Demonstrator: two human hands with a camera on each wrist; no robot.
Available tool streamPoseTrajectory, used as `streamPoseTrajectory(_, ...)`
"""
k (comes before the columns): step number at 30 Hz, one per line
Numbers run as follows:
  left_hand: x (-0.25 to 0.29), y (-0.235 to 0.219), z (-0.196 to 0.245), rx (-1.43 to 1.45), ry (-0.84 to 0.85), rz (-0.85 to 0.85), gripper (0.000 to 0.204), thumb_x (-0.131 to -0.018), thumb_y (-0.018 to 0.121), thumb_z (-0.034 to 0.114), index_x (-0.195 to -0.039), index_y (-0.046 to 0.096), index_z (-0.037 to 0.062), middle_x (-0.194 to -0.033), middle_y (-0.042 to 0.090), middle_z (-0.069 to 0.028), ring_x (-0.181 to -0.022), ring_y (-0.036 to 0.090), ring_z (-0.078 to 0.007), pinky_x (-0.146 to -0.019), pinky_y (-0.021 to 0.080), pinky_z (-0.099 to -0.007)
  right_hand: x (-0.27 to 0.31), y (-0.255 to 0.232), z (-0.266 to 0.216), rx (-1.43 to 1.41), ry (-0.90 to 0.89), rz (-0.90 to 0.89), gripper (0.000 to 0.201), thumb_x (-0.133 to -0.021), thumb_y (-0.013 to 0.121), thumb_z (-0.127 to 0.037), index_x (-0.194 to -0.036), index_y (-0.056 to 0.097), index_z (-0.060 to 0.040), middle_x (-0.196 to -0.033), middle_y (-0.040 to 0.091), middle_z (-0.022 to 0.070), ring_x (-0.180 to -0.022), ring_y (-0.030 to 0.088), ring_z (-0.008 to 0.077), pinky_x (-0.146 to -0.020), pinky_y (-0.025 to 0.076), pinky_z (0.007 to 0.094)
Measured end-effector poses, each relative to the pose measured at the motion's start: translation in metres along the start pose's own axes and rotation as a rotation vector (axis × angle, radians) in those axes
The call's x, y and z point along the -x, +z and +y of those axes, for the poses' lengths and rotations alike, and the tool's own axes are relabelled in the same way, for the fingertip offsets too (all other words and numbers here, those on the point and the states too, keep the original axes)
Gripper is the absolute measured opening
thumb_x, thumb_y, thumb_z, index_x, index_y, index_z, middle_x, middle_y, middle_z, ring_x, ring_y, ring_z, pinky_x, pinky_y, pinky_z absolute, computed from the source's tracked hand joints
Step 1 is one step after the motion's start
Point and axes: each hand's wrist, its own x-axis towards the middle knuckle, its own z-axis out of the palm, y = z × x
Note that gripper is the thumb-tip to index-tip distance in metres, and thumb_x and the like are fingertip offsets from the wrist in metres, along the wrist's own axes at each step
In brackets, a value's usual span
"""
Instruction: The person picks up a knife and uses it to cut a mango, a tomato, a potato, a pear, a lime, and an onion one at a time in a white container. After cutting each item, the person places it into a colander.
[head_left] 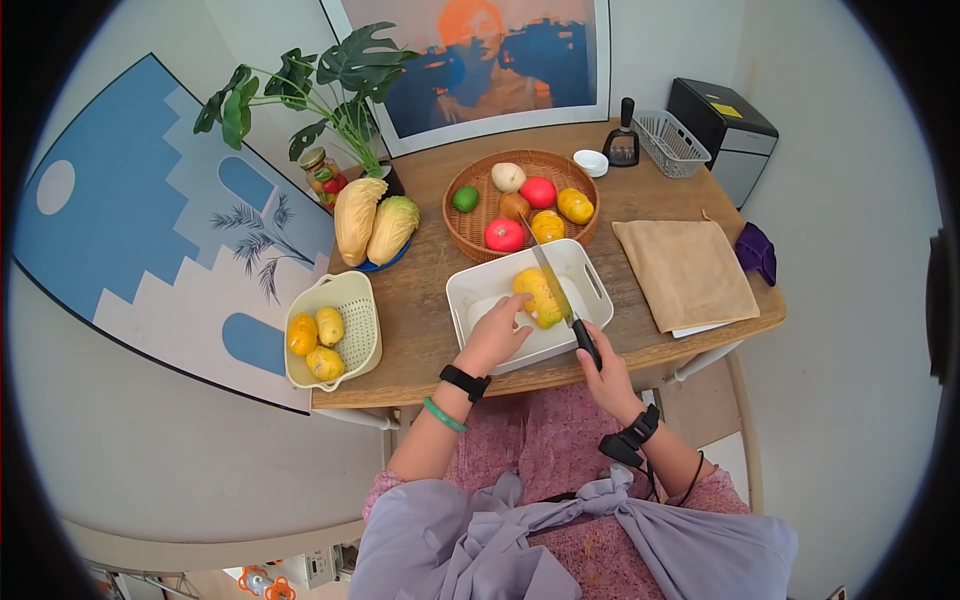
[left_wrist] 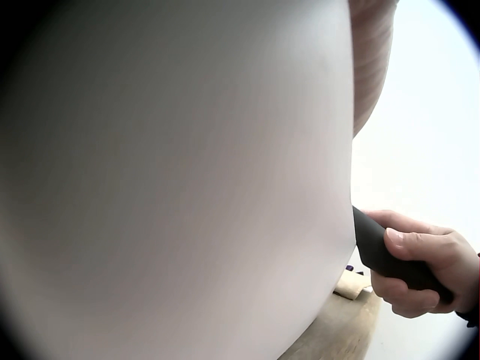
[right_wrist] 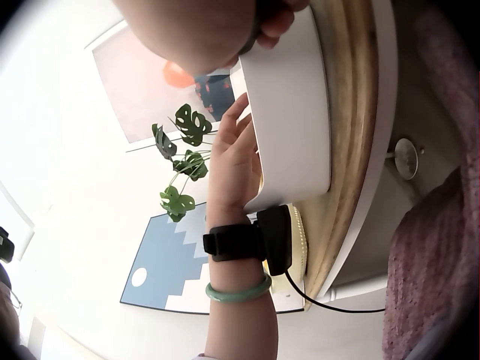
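Apparently cutting: right grip (head_left: 606,378) round the knife (head_left: 565,307); left grip (head_left: 494,332), loosely spread, at eight o'clock of the yellow fruit (head_left: 535,294) in the white bin (head_left: 538,354); next probably calls for firm steadying.

At the upper left of the head view, a leafy plant (head_left: 365,65) stands beside a jar (head_left: 325,178). Below them, two cabbages (head_left: 375,225) lie on a blue plate (head_left: 372,267). A blue-and-pale wall picture (head_left: 170,225) fills the left side; a framed portrait (head_left: 480,75) stands at top centre. Mid-frame, a round wicker basket (head_left: 462,235) holds red, yellow, green, brown and pale produce. Toward the upper right are small white bowls (head_left: 591,163), a black scoop (head_left: 622,150), a grey basket (head_left: 672,145) and a black-and-silver box (head_left: 735,140). Right of centre lies a tan cloth (head_left: 685,272), with a purple cloth (head_left: 757,253) just beside it.
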Motion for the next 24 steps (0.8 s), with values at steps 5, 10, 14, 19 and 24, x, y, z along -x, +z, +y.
streamPoseTrajectory(5, -0.001, -0.005, 0.007, -0.082, 0.034, -0.06, 0.056, -0.081, 0.067, 0.01, -0.133, 0.046, 0.0084, -0.113, 0.056, -0.0155, -0.086, 0.063, -0.029, -0.079, 0.051, -0.0373, 0.002, -0.002, 0.005, -0.031, -0.055, 0.056, 0.046, -0.097, 0.052, -0.018, -0.14, 0.039, -0.0082, -0.11, 0.062, 0.0274, -0.097, 0.064, 0.0412, -0.081, 0.05, 0.0392)
streamPoseTrajectory(10, -0.011, -0.015, 0.013, -0.11, -0.009, -0.161, 0.071, -0.078, 0.073, 0.02, -0.139, 0.041, 0.0061, -0.116, 0.055, -0.018, -0.089, 0.062, -0.0296, -0.081, 0.051, -0.0362, 0.002, -0.007, 0.005, -0.025, -0.034, 0.099, 0.046, -0.097, 0.052, -0.018, -0.14, 0.039, -0.0087, -0.102, 0.063, 0.0264, -0.092, 0.064, 0.0413, -0.077, 0.05, 0.0403)
streamPoseTrajectory(14, -0.026, -0.023, 0.018, -0.085, -0.196, -0.172, 0.081, -0.075, 0.077, 0.026, -0.141, 0.036, 0.0025, -0.122, 0.053, -0.0216, -0.096, 0.061, -0.0314, -0.084, 0.05, -0.0366, 0.003, -0.009, 0.007, -0.035, -0.024, 0.117, 0.046, -0.097, 0.053, -0.018, -0.139, 0.04, -0.009, -0.099, 0.064, 0.0261, -0.09, 0.064, 0.041, -0.075, 0.049, 0.0407)
streamPoseTrajectory(19, -0.051, -0.029, 0.029, -0.153, -0.361, -0.153, 0.079, -0.075, 0.076, 0.024, -0.14, 0.037, 0.0021, -0.127, 0.051, -0.024, -0.112, 0.056, -0.0362, -0.093, 0.047, -0.0401, 0.003, -0.01, 0.006, -0.078, -0.043, 0.12, 0.045, -0.096, 0.053, -0.017, -0.139, 0.04, -0.0092, -0.102, 0.063, 0.0264, -0.092, 0.064, 0.0415, -0.076, 0.05, 0.0412)
streamPoseTrajectory(24, -0.064, -0.021, 0.023, -0.354, 0.094, -0.133, 0.07, -0.072, 0.073, 0.012, -0.135, 0.043, 0.0047, -0.13, 0.049, -0.0192, -0.117, 0.051, -0.0363, -0.096, 0.046, -0.0408, 0.003, -0.012, 0.008, -0.11, -0.032, 0.14, 0.046, -0.097, 0.052, -0.016, -0.14, 0.039, -0.0081, -0.111, 0.062, 0.0222, -0.096, 0.064, 0.0364, -0.081, 0.049, 0.0366)
